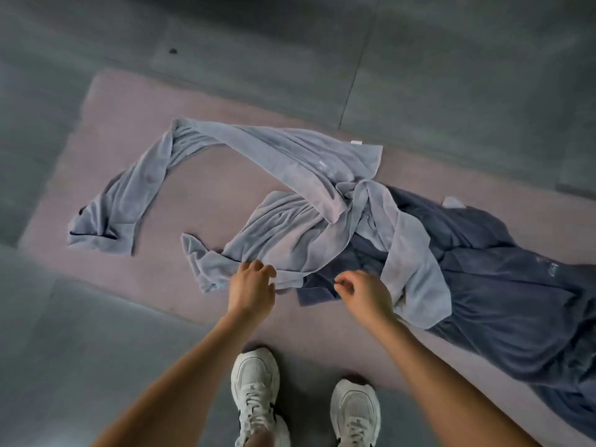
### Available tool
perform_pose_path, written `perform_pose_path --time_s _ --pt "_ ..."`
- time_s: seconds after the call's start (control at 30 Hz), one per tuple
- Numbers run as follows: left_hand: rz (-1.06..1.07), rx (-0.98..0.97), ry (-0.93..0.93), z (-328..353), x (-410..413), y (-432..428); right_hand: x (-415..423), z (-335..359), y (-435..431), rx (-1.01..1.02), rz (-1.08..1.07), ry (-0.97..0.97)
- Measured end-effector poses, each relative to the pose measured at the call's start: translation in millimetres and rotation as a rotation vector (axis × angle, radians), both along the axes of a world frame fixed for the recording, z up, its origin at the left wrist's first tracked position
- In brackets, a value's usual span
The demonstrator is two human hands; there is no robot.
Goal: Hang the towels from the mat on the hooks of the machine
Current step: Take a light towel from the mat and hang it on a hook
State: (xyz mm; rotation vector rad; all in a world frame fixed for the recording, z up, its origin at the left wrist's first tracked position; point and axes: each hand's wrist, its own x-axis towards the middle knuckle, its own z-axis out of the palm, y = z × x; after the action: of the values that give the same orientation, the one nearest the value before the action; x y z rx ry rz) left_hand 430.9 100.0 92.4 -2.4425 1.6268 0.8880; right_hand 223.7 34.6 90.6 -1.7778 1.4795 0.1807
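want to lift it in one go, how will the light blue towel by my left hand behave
Likely floppy: the light blue towel lies in soft folds. A second towel overlaps it and may drag along. A one-edge grip would probably leave it trailing.

The person is wearing white lace-up trainers, the left shoe (256, 385) and the right shoe (354, 411) both showing white laces, pale mesh-like uppers, and dark trim at the toe tips and along the sides. Both forearms are going bare down to the left hand (253, 290) and right hand (364, 293).
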Motion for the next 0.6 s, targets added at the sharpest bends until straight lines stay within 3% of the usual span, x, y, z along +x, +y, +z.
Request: perform_pose_path --time_s 0.17,0.3,0.4,0.6 --pt "-0.309 0.079 -0.033 -90 8 -16 28 -80 6 -0.103 0.075 -0.018" --pt "-0.478 0.151 -0.163 -118 13 -18 44 -104 9 -0.133 0.164 0.006" --pt "-0.477 0.020 -0.097 -109 15 -11 49 -98 11 -0.195 0.230 0.116" --pt "-0.553 -0.203 0.178 -25 12 3 52 -26 15 -0.264 0.301 0.077"
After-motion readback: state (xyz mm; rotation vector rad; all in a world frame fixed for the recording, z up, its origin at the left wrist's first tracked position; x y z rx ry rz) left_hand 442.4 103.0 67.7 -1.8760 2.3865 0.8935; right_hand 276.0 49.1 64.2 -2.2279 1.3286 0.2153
